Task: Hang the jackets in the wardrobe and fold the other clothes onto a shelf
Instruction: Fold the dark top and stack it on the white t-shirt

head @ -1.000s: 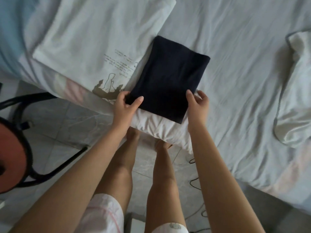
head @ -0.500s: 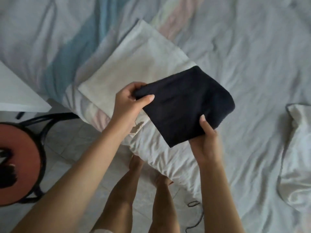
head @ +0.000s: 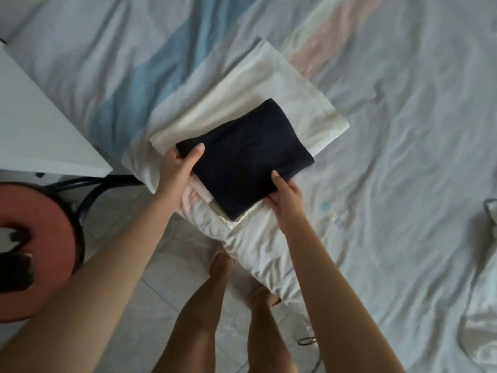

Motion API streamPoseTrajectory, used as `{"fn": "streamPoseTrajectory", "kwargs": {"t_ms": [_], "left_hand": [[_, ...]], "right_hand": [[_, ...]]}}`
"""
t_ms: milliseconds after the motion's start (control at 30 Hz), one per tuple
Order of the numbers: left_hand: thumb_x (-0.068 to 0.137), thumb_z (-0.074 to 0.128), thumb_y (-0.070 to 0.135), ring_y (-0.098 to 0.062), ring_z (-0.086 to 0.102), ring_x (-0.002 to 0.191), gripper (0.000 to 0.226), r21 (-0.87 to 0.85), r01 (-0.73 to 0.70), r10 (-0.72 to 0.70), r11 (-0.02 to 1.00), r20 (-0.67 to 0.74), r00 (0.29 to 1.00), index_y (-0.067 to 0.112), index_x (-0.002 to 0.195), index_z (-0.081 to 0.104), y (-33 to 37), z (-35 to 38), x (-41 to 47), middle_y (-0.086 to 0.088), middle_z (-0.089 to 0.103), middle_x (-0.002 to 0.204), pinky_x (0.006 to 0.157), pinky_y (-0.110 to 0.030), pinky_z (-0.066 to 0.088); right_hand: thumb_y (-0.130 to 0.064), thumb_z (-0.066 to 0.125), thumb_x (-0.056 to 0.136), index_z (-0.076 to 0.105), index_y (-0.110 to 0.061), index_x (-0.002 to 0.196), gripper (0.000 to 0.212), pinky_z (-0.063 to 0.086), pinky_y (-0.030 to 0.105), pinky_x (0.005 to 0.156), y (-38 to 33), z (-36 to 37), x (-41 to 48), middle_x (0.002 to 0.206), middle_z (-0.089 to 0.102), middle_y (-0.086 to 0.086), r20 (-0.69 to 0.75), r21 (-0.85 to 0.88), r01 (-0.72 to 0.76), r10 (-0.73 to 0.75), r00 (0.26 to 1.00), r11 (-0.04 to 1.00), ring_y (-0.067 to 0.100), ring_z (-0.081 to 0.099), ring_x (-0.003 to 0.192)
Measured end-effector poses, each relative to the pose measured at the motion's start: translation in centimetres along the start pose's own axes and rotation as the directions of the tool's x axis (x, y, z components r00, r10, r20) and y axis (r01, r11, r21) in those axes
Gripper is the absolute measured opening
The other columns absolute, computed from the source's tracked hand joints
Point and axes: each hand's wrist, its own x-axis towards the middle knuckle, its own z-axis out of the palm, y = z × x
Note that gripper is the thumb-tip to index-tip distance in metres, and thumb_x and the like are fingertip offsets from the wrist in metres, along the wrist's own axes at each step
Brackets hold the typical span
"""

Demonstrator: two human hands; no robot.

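Setting: corner of a bed (head: 403,130) covered by a creased pale sheet with faded blue and pink bands, seen from above over a tiled floor (head: 166,292).
Task item: a navy folded garment (head: 247,157), a compact rectangle set diagonally at the bed's near corner.
Position of task item: over a larger white folded garment (head: 269,84) that lies flat on the sheet; the navy piece's near corner reaches past the white piece's near edge.
Left hand (head: 177,170): grips the navy garment's left corner, thumb pressed on top and fingers curled beneath, out of sight.
Right hand (head: 287,203): grips the near right edge, thumb laid on top and fingers tucked under the fabric.
Contact: whether the navy garment's weight rests fully on the white one cannot be told.
Left surroundings: a white tabletop (head: 40,125) beside the bed; below it a round red stool (head: 40,238) on a black metal frame.
Right edge: a crumpled white cloth (head: 484,305) on the sheet, well apart from the hands.
Floor: the person's bare legs (head: 204,305) and a thin black cable (head: 306,341).
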Motion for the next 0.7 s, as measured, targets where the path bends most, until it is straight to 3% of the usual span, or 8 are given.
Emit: {"fn": "streamPoseTrajectory", "kwargs": {"t_ms": [67,133,200,300,434,534,634,701], "left_hand": [[0.082,0.073,0.022,-0.014,0.066,0.102,0.038,0.040,0.015,-0.014,0.999,-0.041,0.999,0.006,0.114,0.060,-0.5,0.3,-0.5,-0.005,0.068,0.109,0.083,-0.023,0.053],[0.086,0.067,0.012,-0.006,0.066,0.096,0.037,0.048,0.009,-0.005,0.999,-0.070,0.998,0.001,0.120,0.055,-1.0,0.7,-0.9,-0.005,0.066,0.109,0.077,-0.016,0.052],[0.090,0.063,0.010,-0.011,0.065,0.102,0.035,-0.044,0.008,-0.012,0.999,-0.099,0.995,0.005,0.122,0.051,-1.1,0.5,-0.9,-0.005,0.064,0.114,0.085,-0.028,0.055],[0.090,0.063,0.014,-0.021,0.060,0.113,0.039,-0.141,0.031,-0.050,0.990,-0.133,0.990,0.011,0.126,0.047,-1.5,0.2,-1.0,-0.008,0.059,0.125,0.092,-0.043,0.053],[0.090,0.064,0.017,-0.021,0.062,0.111,0.041,-0.171,0.064,-0.091,0.983,-0.155,0.984,0.008,0.127,0.047,-2.6,0.2,-1.4,-0.010,0.060,0.124,0.092,-0.046,0.052],[0.088,0.065,0.024,-0.023,0.063,0.108,0.027,-0.161,0.051,-0.078,0.986,-0.170,0.982,0.018,0.112,0.052,-3.2,0.5,-1.6,-0.007,0.063,0.115,0.090,-0.053,0.051],[0.085,0.062,0.038,-0.023,0.061,0.108,0.023,-0.081,0.032,-0.048,0.996,-0.205,0.978,0.032,0.101,0.048,-3.7,0.6,-1.7,0.001,0.061,0.110,0.092,-0.054,0.050],[0.084,0.060,0.042,-0.024,0.060,0.108,0.023,-0.053,0.007,-0.018,0.999,-0.208,0.978,0.035,0.100,0.045,-3.7,0.4,-1.4,0.002,0.059,0.109,0.092,-0.054,0.049]], "right_hand": [[-0.024,0.063,0.091,0.058,-0.018,0.114,0.024,0.054,0.033,0.083,-0.4,0.0,-0.3,0.117,0.066,0.008,0.020,-0.006,0.054,-0.053,0.998,0.999,0.023,0.066,0.105],[-0.020,0.057,0.095,0.056,-0.020,0.110,0.015,0.053,0.033,0.085,-1.2,-0.1,-0.3,0.117,0.064,0.007,0.027,0.065,0.099,-0.101,0.995,0.993,0.023,0.064,0.107],[-0.013,0.052,0.097,0.055,-0.020,0.102,0.009,0.053,0.032,0.084,-2.9,-0.4,0.2,0.107,0.064,0.004,-0.015,0.086,0.158,-0.157,0.987,0.984,0.021,0.064,0.098],[-0.005,0.050,0.096,0.054,-0.020,0.093,0.015,0.053,0.029,0.076,-5.3,-0.5,1.3,0.094,0.064,0.003,-0.055,-0.042,0.219,-0.221,0.974,0.975,0.018,0.064,0.083],[-0.005,0.054,0.093,0.053,-0.015,0.095,0.011,0.054,0.026,0.066,-5.6,-0.6,2.4,0.094,0.061,0.007,-0.178,-0.231,0.128,-0.171,0.969,0.965,0.018,0.060,0.074],[-0.008,0.058,0.090,0.056,-0.011,0.099,0.010,0.056,0.026,0.069,-5.8,0.1,3.0,0.086,0.063,0.003,-0.240,-0.305,0.180,-0.258,0.936,0.935,0.015,0.061,0.072],[-0.023,0.073,0.081,0.061,-0.013,0.103,0.027,0.056,0.027,0.078,-6.5,1.1,3.4,0.092,0.066,0.000,-0.196,-0.430,0.209,-0.317,0.928,0.878,0.012,0.065,0.082],[-0.022,0.073,0.081,0.065,-0.012,0.102,0.024,0.053,0.021,0.074,-7.1,1.8,3.5,0.090,0.067,-0.001,-0.118,-0.571,0.225,-0.350,0.929,0.790,0.009,0.065,0.081]]}}
